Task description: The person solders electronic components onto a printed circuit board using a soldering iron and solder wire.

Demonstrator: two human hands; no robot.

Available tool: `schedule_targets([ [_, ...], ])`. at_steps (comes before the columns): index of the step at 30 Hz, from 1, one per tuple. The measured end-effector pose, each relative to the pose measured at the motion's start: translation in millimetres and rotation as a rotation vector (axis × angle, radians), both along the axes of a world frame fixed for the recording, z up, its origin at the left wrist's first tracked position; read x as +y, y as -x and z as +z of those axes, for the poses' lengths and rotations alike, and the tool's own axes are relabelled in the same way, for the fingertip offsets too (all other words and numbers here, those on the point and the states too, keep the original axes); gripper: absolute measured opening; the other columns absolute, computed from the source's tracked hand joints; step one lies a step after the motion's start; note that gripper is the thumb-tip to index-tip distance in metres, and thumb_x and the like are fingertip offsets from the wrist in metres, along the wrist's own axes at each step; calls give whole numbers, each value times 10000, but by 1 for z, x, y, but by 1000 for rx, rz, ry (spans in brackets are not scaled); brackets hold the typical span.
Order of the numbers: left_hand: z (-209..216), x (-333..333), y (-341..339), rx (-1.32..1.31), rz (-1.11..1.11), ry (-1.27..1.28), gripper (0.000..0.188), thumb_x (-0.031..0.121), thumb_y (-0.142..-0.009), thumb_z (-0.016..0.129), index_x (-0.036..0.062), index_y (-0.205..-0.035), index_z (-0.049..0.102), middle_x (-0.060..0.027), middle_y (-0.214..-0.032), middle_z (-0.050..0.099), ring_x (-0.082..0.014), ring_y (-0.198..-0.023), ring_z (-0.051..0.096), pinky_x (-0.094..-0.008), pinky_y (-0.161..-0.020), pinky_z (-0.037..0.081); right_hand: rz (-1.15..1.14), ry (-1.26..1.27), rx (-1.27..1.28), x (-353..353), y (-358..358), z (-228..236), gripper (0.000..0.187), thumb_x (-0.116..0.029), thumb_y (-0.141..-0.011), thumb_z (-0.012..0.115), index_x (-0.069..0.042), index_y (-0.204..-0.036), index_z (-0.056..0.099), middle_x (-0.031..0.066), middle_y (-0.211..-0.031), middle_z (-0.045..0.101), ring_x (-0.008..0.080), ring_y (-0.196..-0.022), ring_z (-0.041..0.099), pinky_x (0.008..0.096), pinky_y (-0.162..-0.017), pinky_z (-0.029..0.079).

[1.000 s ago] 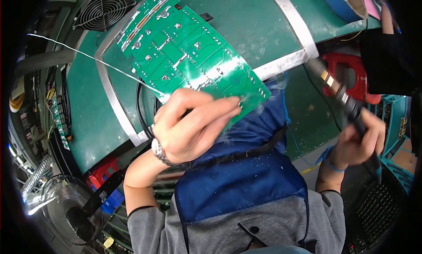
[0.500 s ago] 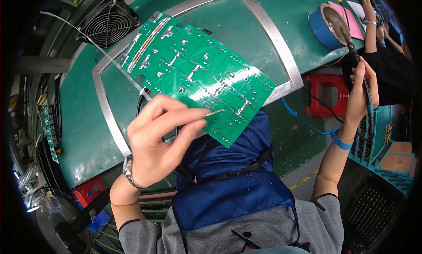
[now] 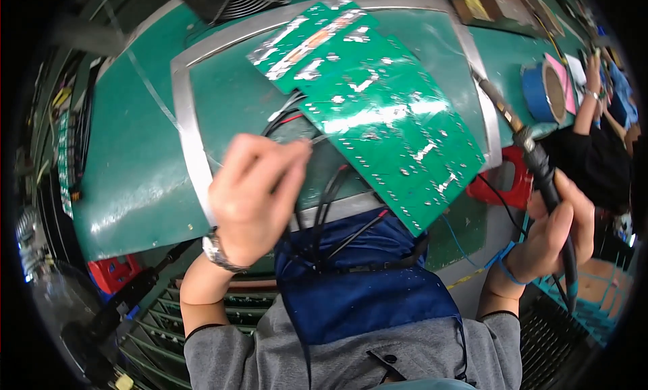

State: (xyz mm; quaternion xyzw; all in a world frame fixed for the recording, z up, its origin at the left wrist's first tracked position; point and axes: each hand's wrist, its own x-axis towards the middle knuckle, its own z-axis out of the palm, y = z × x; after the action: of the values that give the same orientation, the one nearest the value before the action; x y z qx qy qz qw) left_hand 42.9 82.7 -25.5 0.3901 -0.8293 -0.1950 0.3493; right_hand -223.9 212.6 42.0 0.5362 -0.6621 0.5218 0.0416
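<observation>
A green circuit board, solder side up, lies tilted across the metal frame on the green bench. Left of its near edge, my left hand pinches a thin solder wire. That wire trails from the upper left, and a short end pokes past the blurred fingertips. My right hand is wrapped around a soldering iron. The iron's tip points up and left, to the right of the board and apart from it. Black and red cables come out from under the board's left side.
A black fan stands at the far left. At the far right are a blue ring-shaped container, a brown box and a person in black. Red stools and a teal rack stand beyond the bench edge.
My right hand has brought the soldering iron away from the blue container, its tip now toward the board. My left hand has moved off the board's surface to its left side.
</observation>
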Motion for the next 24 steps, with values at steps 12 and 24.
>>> schedule_targets([
  [12,-7,-6,-5,109,148,31,213,-41,-723,749,56,-909,715,-18,-745,536,-62,-515,453,-211,-451,376,520,-176,182,-61,-44,3,260,-218,-822,655,42,-832,669,67,-567,617,140,-397,538,239,-388,417],
  [24,-14,-8,2,163,137,21,246,-28,-740,747,70,-964,724,-34,-763,548,-97,-549,503,-235,-467,398,569,-195,340,-79,-61,3,175,-102,-763,686,58,-834,681,86,-633,658,130,-389,508,229,-378,391],
])
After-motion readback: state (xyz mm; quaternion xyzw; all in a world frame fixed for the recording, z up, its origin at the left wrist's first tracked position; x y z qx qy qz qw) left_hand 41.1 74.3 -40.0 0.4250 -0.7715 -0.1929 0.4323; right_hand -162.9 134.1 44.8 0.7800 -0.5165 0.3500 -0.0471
